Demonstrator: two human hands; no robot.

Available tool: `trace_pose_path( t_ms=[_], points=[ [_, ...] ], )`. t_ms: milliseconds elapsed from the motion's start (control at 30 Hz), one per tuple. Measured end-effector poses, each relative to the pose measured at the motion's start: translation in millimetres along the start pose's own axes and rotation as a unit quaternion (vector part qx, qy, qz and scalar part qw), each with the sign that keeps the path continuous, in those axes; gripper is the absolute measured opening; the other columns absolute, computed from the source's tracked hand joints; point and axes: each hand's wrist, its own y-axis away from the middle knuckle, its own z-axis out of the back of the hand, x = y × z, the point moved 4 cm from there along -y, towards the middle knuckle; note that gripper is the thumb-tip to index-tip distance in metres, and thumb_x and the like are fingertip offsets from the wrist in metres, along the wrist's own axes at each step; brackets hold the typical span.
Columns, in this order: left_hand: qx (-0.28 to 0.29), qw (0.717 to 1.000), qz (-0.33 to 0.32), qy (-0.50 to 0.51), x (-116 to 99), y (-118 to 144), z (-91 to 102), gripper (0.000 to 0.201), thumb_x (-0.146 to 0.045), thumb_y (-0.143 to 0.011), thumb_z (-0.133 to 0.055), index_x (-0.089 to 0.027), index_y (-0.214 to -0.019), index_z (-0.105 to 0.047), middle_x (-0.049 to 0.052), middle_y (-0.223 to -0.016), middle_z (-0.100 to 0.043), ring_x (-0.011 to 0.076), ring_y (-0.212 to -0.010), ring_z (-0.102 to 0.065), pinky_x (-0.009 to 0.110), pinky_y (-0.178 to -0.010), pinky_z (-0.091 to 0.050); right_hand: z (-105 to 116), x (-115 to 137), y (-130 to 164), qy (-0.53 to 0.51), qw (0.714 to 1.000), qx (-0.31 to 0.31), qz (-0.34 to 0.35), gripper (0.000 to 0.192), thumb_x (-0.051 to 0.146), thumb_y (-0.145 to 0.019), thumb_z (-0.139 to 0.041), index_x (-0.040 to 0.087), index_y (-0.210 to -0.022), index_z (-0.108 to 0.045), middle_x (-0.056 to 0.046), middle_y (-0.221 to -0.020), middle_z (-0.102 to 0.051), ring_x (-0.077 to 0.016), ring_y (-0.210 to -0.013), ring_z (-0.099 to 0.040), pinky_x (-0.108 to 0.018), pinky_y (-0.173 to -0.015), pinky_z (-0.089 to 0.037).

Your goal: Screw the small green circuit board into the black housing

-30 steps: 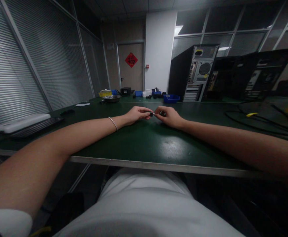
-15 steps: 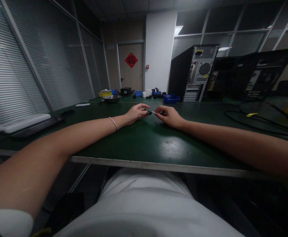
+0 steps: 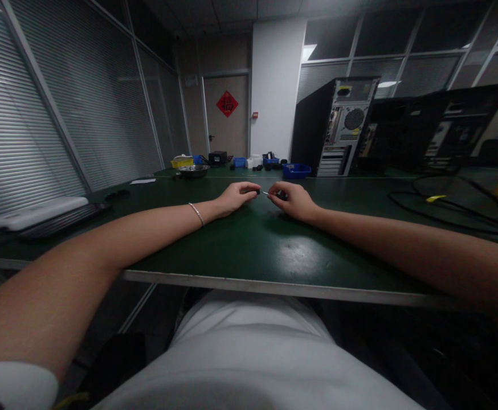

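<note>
Both of the person's bare forearms reach forward across the dark green table [image 3: 274, 250], and the hands meet near its middle, well beyond the near metal edge. The left hand [image 3: 235, 197], with a thin silver bracelet [image 3: 196, 213] on its wrist, has its fingers curled, and its grip pinches a small black piece [image 3: 257, 192] between thumb and fingertip. The right hand [image 3: 294, 200] rests its heel on the table, its grip closed on a small dark tool with a thin silvery tip [image 3: 268, 194]; that tip points left toward the black piece and ends just beside it. Whether tip and piece touch cannot be told, as both are very small in the view. The two hands are close but apart, with only the tip between them.

At the far end of the table stand a round metal bowl [image 3: 193, 169], a yellow tray [image 3: 182, 162] and several small blue plastic bins [image 3: 296, 170]. To the right of these a black computer tower [image 3: 334, 126] shows its rear panel, with a second dark open case [image 3: 441, 128] beside it. Black cables [image 3: 437, 205] loop over the table on the right, one bearing a yellow tag [image 3: 435, 198]. On the left lies a dark keyboard with a pale wrist rest [image 3: 39, 212]. A red diamond-shaped sign [image 3: 227, 103] hangs on the door behind.
</note>
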Motion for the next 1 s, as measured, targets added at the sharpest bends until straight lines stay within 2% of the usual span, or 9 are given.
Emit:
trace_pose_path(
  t_ms=[200,367,533,1000],
  points=[
    [0.033,0.999,-0.026,-0.025,-5,2,-4.3,0.034,-0.028,-0.075,-0.071,-0.012,-0.104,-0.069,0.01,-0.098,-0.07,0.0174,-0.086,-0.063,0.033,-0.079,-0.048,-1,-3,0,0.005,1.0,0.007,-0.004,0.014,0.029,-0.082,-0.059,0.021,-0.089,-0.067,-0.005,-0.091,-0.071,-0.0198,-0.076,-0.061,-0.029,-0.069,-0.044],
    [0.04,0.997,-0.044,-0.05,-10,4,-5.1,0.039,-0.027,-0.066,-0.079,-0.012,-0.102,-0.072,0.01,-0.1,-0.071,0.0195,-0.089,-0.063,0.035,-0.086,-0.046,-1,-3,0,-0.002,1.0,0.011,-0.006,0.014,0.029,-0.082,-0.059,0.021,-0.09,-0.068,-0.005,-0.09,-0.071,-0.0201,-0.077,-0.061,-0.029,-0.069,-0.043],
    [0.048,0.996,-0.053,-0.056,-14,5,-6.0,0.036,-0.027,-0.07,-0.076,-0.011,-0.102,-0.072,0.009,-0.086,-0.072,0.0169,-0.077,-0.063,0.035,-0.081,-0.048,-1,-1,0,-0.029,0.999,0.024,0.003,0.014,0.029,-0.082,-0.058,0.02,-0.089,-0.068,-0.004,-0.086,-0.071,-0.0187,-0.074,-0.06,-0.028,-0.068,-0.043],
    [0.056,0.997,-0.046,-0.006,-14,7,-7.8,0.036,-0.028,-0.069,-0.077,-0.011,-0.101,-0.071,0.01,-0.096,-0.072,0.0157,-0.081,-0.063,0.033,-0.082,-0.048,-1,1,-1,-0.102,0.994,0.041,0.017,0.021,0.035,-0.085,-0.055,0.017,-0.084,-0.065,-0.003,-0.079,-0.066,-0.0163,-0.07,-0.056,-0.027,-0.065,-0.044]
  ],
)
